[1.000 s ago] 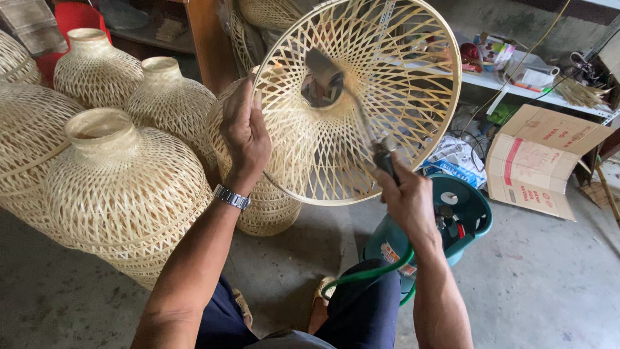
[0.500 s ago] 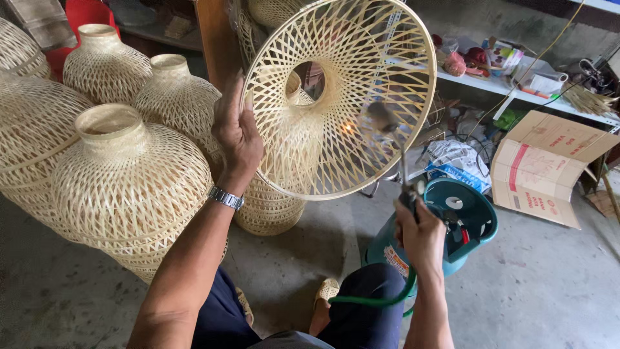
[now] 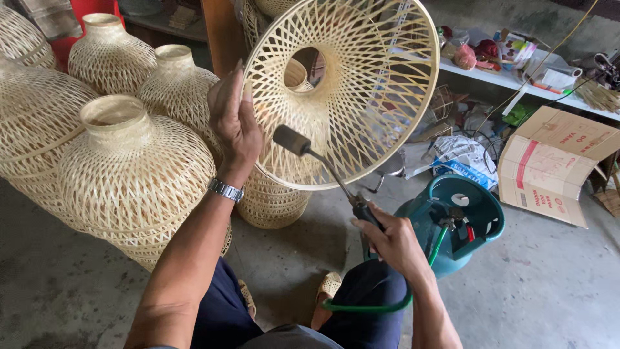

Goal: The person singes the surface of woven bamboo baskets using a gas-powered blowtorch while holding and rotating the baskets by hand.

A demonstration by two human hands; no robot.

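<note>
Head view: one torch (image 3: 323, 165), five woven shades (image 3: 132, 168)

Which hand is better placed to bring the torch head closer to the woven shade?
Probably the right hand: it grips the torch, whose head is near the woven shade. The left hand holds the shade's rim.

The shade (image 3: 361, 84) in my left hand (image 3: 234, 123) is open-woven bamboo strip, pale, matt and dry-looking. The torch (image 3: 323, 168) in my right hand (image 3: 391, 242) has a dull dark metal head and thin metal stem. Its hose (image 3: 381, 304) is smooth green rubber or plastic. The cylinder (image 3: 465, 220) is painted teal metal, slightly glossy. My watch (image 3: 226, 190) is shiny steel. The floor (image 3: 529, 291) is rough grey concrete; the box (image 3: 555, 165) is matt cardboard.
</note>
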